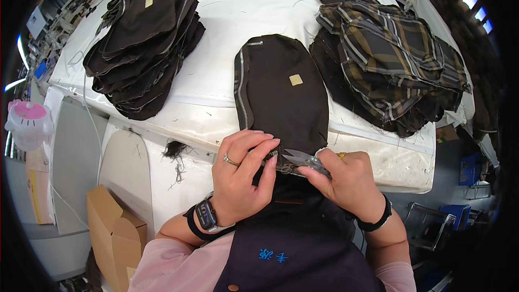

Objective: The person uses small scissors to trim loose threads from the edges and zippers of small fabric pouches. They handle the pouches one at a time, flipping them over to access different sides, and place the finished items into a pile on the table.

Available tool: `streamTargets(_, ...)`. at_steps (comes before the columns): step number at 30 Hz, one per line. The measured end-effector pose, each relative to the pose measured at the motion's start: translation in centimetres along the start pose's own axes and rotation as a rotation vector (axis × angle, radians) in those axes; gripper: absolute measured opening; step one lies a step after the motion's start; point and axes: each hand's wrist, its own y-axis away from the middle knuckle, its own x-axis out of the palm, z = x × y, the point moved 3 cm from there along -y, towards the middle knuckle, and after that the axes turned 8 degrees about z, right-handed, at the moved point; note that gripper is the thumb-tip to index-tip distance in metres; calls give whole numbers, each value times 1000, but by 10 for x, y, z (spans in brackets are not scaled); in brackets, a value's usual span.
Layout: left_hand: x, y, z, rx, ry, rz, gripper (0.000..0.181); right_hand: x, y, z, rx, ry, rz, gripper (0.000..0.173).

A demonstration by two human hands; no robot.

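Note:
A dark fabric panel (279, 105) with a metal zipper (242, 89) along its left side lies in front of me, over the table's front edge. A small pale yellow sticker (296, 80) is on it. My left hand (245, 166) pinches the panel's near end, by the zipper's end, between thumb and fingers. In my right hand (344, 176) are metal thread snips (306, 160), their blades pointing left at the edge held by my left fingertips. Loose threads (287, 168) hang beside the blades.
A stack of dark zippered panels (142, 48) rises at the left of the white table (251, 12). Plaid fabric pieces (389, 52) are piled at the right. A thread clump (175, 149) clings below the table edge. At lower left stands a cardboard box (113, 227).

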Motion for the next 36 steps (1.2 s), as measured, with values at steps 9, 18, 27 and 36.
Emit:
streamTargets(9,1,0,-1,-6,-14,0,30,0,-1,11,43,94,-22,42)
streamTargets(18,0,0,-1,-9,15,21,30,-4,0,1,-96,-138,103,43)
streamTargets(27,-12,-9,1,66,59,86,26,-2,16,1,34,-57,-46,43)
streamTargets(36,-13,-20,-11,8,-29,248,13,-1,15,3,20,18,-54,45)
